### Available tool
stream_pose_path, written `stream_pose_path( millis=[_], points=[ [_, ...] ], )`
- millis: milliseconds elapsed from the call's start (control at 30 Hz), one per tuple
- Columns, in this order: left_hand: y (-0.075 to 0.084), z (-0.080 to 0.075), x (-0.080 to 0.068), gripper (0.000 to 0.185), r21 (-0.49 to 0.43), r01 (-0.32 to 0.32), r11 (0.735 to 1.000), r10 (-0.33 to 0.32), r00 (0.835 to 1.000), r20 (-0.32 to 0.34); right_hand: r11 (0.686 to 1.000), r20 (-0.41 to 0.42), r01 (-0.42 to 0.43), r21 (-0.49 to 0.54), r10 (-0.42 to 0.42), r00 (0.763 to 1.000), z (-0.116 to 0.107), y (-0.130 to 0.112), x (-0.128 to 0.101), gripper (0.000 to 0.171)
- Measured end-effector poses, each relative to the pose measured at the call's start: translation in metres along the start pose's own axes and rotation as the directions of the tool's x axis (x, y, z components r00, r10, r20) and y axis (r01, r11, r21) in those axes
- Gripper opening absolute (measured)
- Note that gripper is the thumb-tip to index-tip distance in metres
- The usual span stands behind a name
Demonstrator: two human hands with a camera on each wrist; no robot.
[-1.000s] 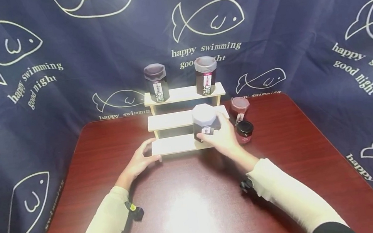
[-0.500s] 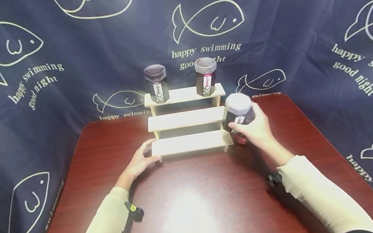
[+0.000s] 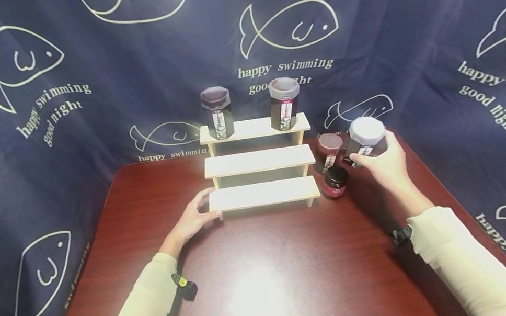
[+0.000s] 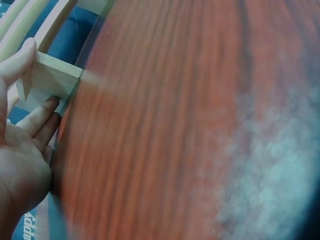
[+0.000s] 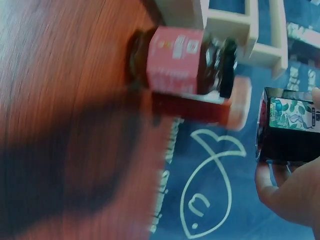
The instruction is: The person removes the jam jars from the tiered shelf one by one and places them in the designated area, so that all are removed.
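My right hand (image 3: 383,163) grips a dark hexagonal jar with a pale lid (image 3: 365,141), held to the right of the three-step wooden rack (image 3: 259,161); the jar (image 5: 289,132) fills the right wrist view's right edge. My left hand (image 3: 193,219) rests with straight fingers against the rack's bottom-left corner (image 4: 47,80), thumb on top. Two dark hexagonal jars (image 3: 216,112) (image 3: 284,102) stand on the top step. A red-lidded jar (image 3: 329,148) and a small black-lidded jar (image 3: 334,181) stand on the table just right of the rack.
A dark red wooden table (image 3: 271,266) carries everything. A navy cloth printed with fish outlines (image 3: 84,94) hangs behind and around the table. The rack's middle and bottom steps are bare.
My right hand lifted the pale-lidded jar off the bottom step and carried it rightward, past the two small jars. The left hand stayed at the rack's corner.
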State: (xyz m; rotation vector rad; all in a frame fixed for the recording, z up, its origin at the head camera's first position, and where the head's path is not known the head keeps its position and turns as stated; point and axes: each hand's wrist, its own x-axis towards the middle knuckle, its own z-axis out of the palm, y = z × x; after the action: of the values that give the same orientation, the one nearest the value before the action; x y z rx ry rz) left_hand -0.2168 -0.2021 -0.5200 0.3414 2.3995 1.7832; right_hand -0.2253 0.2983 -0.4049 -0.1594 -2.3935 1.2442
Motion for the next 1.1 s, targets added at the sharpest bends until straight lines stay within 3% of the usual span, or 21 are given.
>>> stream_pose_path(
  millis=[233,767,1100],
  points=[
    [0.000,0.000,-0.001,0.074,0.031,0.006,0.999,-0.005,1.000,-0.007,0.997,-0.011,-0.041,-0.060,0.041,0.999,-0.005,0.026,0.015,0.084],
    [0.003,0.003,0.002,0.078,0.044,-0.001,0.999,0.001,1.000,0.003,0.986,0.034,-0.035,-0.160,0.041,0.999,0.003,0.083,0.048,0.087],
    [0.040,0.003,-0.014,0.072,0.050,0.007,0.999,-0.008,1.000,0.004,0.986,0.065,-0.052,-0.158,0.063,0.996,0.023,0.098,0.056,0.086]
  ],
)
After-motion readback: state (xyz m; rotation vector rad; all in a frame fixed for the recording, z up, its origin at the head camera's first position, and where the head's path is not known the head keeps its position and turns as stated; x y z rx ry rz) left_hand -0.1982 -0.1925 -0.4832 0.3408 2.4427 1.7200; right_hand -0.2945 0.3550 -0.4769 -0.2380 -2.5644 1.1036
